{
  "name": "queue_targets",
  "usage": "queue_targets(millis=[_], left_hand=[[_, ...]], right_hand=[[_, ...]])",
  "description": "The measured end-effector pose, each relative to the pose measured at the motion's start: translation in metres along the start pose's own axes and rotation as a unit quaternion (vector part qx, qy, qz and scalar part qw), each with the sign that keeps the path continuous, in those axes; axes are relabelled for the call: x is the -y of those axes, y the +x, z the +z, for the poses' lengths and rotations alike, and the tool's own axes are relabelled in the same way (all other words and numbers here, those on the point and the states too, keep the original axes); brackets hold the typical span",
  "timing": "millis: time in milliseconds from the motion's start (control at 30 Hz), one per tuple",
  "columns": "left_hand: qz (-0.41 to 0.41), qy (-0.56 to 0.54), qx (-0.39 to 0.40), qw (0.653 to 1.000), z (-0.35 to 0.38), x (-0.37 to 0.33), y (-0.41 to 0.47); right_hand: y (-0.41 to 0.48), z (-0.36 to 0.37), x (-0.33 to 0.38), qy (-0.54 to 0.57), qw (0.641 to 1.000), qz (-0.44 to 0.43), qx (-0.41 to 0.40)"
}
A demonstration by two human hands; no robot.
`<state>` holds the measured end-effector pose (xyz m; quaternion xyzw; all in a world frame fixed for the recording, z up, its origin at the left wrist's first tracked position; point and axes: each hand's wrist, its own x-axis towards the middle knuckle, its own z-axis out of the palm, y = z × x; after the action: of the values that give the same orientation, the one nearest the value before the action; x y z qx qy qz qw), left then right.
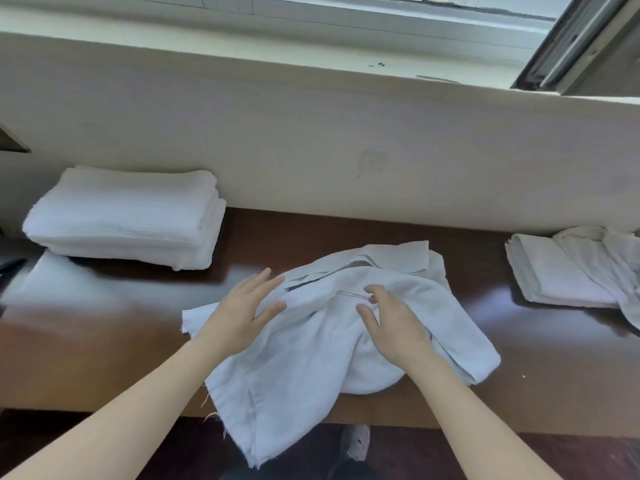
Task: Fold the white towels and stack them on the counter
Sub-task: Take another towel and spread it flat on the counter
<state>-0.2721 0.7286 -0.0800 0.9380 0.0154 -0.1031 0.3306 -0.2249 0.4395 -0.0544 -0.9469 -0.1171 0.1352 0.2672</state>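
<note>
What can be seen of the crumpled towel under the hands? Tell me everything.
The crumpled towel is white, thin woven cloth with frayed edges. It lies unfolded and rumpled on the dark brown counter, its near corner hanging over the front edge. The left hand rests flat on its left side; the right hand touches a ridge with bent fingers; whether it pinches is unclear.

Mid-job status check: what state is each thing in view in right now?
Middle towel: unfolded, rumpled, one end hanging over the counter edge.
Left stack: folded, neat.
Right pile: part folded, part loose.
Left hand: flat, fingers straight on the middle towel.
Right hand: fingers loosely bent on it, no grip seen.
Window: open.
</note>
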Motion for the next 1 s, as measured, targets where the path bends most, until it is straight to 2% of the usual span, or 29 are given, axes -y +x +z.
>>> queue_targets(millis=[67, 167, 300, 400, 533, 667, 767, 900, 1000], left_hand=[[-0.005, 0.071, 0.021, 0.997, 0.018, -0.006, 0.006], [-0.057, 0.142, 0.041, 0.987, 0.042, -0.007, 0.004], [-0.090, 0.103, 0.029, 0.990, 0.053, -0.003, 0.003], [-0.140, 0.098, 0.037, 0.985, 0.052, -0.002, 0.008], [-0.147, 0.126, -0.005, 0.981, 0.048, -0.001, 0.023], [-0.181, 0.008, -0.030, 0.983, 0.044, -0.004, 0.045], [-0.223, -0.035, -0.035, 0.974, 0.046, -0.005, 0.061], [-0.253, -0.050, -0.003, 0.966, 0.051, -0.007, 0.073], [-0.226, -0.026, 0.002, 0.974, 0.053, -0.015, 0.075]], right_hand=[[-0.001, -0.003, -0.033, -0.050, 0.998, 0.033, -0.017], [-0.007, -0.011, -0.078, -0.108, 0.989, 0.097, -0.026], [-0.011, -0.022, -0.115, -0.174, 0.978, 0.117, -0.006], [-0.002, -0.027, -0.125, -0.174, 0.976, 0.131, 0.011], [0.025, -0.032, -0.127, -0.118, 0.985, 0.124, 0.010], [0.064, -0.039, -0.125, -0.054, 0.992, 0.114, -0.003], [0.087, -0.040, -0.123, -0.016, 0.996, 0.091, 0.011], [0.101, -0.034, -0.123, -0.098, 0.989, 0.101, 0.051], [0.100, -0.033, -0.123, -0.101, 0.986, 0.117, 0.058]])
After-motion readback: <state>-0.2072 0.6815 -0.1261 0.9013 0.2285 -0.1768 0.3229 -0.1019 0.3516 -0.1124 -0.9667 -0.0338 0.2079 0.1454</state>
